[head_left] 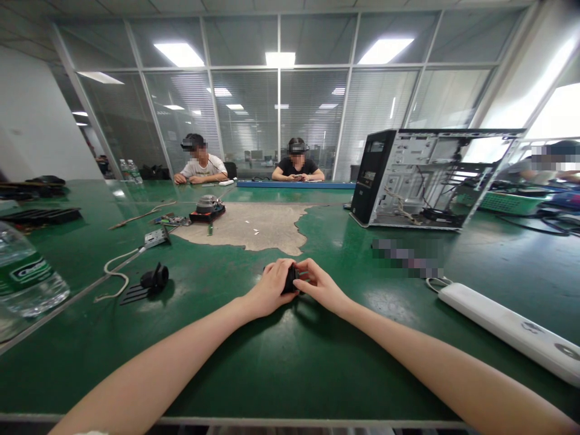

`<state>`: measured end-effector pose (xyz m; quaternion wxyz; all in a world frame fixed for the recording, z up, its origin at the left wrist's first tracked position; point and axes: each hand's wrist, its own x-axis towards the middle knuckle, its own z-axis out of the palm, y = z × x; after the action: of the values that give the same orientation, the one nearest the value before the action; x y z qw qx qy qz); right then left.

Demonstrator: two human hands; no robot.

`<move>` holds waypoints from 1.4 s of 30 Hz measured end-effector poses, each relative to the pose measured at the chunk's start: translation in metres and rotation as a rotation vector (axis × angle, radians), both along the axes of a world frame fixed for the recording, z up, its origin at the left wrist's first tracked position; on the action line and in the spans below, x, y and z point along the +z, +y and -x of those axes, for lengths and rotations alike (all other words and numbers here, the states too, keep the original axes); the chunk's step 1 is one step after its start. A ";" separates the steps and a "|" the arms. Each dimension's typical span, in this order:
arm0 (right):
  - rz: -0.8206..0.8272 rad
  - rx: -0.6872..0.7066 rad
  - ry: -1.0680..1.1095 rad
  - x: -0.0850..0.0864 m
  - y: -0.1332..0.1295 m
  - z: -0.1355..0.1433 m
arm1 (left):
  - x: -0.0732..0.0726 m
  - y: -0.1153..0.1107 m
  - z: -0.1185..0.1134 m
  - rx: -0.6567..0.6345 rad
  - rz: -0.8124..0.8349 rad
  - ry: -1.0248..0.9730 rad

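A small black part (290, 282) is between my two hands, just above the green tabletop in the middle of the head view. My left hand (270, 287) wraps over it from the left, fingers closed on it. On the other side, my right hand (322, 284) has its thumb and fingertips pressed against the part's right edge. The fingers cover much of the part, so its exact kind cannot be made out. To the left lies a black plastic piece (154, 278) with a slotted flat plate.
An opened computer case (408, 181) stands at right behind a white power strip (512, 323). At left are a water bottle (27, 272), a metal piece with a cable (156, 237) and a cooler-like part (207, 208). Two people (203, 166) sit across the table (217, 374).
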<state>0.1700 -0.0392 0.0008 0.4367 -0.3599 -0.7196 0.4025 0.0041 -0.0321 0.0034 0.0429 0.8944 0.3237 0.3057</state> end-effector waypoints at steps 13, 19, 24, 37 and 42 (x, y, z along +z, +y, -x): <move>0.037 -0.013 -0.019 -0.003 0.004 0.000 | 0.000 0.000 0.001 0.002 0.005 -0.017; -0.055 -0.050 0.000 0.003 -0.001 0.001 | -0.001 0.001 0.001 0.004 -0.004 -0.006; 0.039 -0.042 -0.006 -0.002 0.004 0.001 | -0.001 0.001 0.001 0.005 -0.002 -0.003; -0.005 -0.041 0.016 0.001 0.002 0.002 | 0.001 -0.001 0.001 0.004 0.000 -0.015; 0.041 -0.019 -0.025 -0.002 0.003 0.001 | 0.001 -0.001 0.001 -0.004 0.015 -0.016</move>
<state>0.1689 -0.0366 -0.0010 0.4240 -0.3806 -0.7130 0.4087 0.0028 -0.0333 0.0048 0.0529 0.8922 0.3239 0.3102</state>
